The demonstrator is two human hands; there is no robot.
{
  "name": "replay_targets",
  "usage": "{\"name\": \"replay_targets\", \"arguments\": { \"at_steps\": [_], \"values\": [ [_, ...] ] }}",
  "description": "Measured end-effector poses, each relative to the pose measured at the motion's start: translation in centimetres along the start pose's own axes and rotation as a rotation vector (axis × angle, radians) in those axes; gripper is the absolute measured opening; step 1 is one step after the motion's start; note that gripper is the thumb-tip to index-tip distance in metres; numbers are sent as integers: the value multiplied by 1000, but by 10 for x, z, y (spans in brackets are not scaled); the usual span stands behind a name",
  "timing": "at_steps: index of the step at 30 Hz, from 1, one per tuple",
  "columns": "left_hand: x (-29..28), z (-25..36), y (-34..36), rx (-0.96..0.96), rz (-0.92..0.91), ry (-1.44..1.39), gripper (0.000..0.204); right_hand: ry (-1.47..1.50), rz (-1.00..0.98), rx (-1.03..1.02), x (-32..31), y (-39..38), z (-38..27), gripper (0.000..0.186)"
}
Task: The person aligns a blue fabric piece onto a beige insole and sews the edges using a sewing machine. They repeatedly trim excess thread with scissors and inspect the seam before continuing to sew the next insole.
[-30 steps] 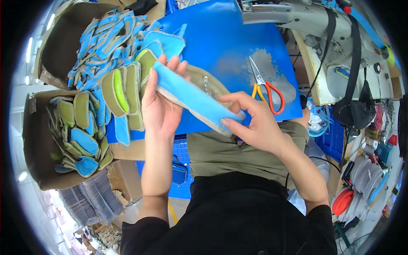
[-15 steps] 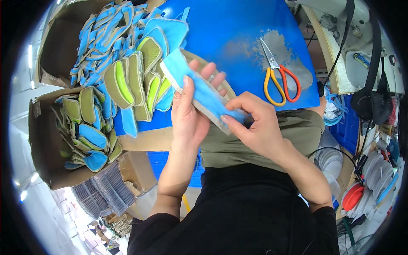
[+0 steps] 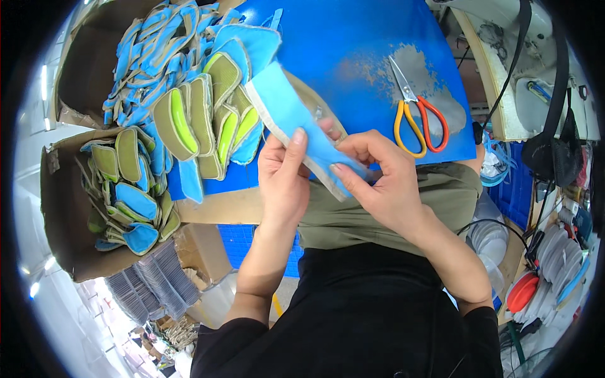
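Note:
A blue fabric piece with a beige edge (image 3: 280,94) slants across the front of the blue table, held in the air by both hands. My left hand (image 3: 285,167) grips its left edge, thumb on top and fingers behind it. My right hand (image 3: 386,173) pinches the lower right end between thumb and fingers. Behind the piece shows a strip of olive material (image 3: 315,101). To the left lies a pile of padded olive, green and blue fabric pieces (image 3: 200,120). Scissors (image 3: 413,110) with one yellow and one red handle rest on the table at right.
Many blue and beige strips (image 3: 151,63) are heaped at the back left. A cardboard box (image 3: 60,208) at left holds more padded pieces. The blue tabletop (image 3: 334,38) carries a grey worn patch. At far right is a sewing machine-like white body (image 3: 539,25) beside hanging black straps.
My left thumb has slid along the piece toward my right hand, and the left fingers have curled behind it. The piece's upper end has shifted slightly up and right.

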State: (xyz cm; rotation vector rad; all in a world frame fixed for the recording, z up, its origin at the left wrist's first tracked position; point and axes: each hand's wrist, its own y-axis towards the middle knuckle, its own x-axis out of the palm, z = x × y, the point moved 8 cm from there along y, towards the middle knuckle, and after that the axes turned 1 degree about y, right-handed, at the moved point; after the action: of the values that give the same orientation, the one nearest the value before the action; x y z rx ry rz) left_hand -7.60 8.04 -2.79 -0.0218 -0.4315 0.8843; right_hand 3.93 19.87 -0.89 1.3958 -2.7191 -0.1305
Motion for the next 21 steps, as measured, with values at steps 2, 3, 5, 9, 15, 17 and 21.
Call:
{"name": "replay_targets", "arguments": {
  "at_steps": [2, 3, 5, 9, 15, 17, 21],
  "values": [
    [1, 2, -1, 9, 53, -50, 29, -38, -33, 4, 3, -2, 0, 18],
    [3, 2, -2, 1, 77, -80, 29, -42, -62, 5, 5, -2, 1, 19],
    [6, 2, -4, -13, 125, -141, 30, -50, -122, 8, 9, -3, 2, 20],
    [5, -2, -3, -29, 149, -183, 32, 25, -185, 95, 15, -4, 7, 18],
    [7, -5, -3, -62, 135, -253, 34, -13, -145, 21, 9, -3, 3, 16],
    [9, -5, -4, -77, 107, -215, 34, -50, -117, 23, 6, -3, 3, 16],
    [12, -1, -6, -29, 96, -175, 40, 81, -50, 41, 5, -1, 7, 20]
  ]
}}
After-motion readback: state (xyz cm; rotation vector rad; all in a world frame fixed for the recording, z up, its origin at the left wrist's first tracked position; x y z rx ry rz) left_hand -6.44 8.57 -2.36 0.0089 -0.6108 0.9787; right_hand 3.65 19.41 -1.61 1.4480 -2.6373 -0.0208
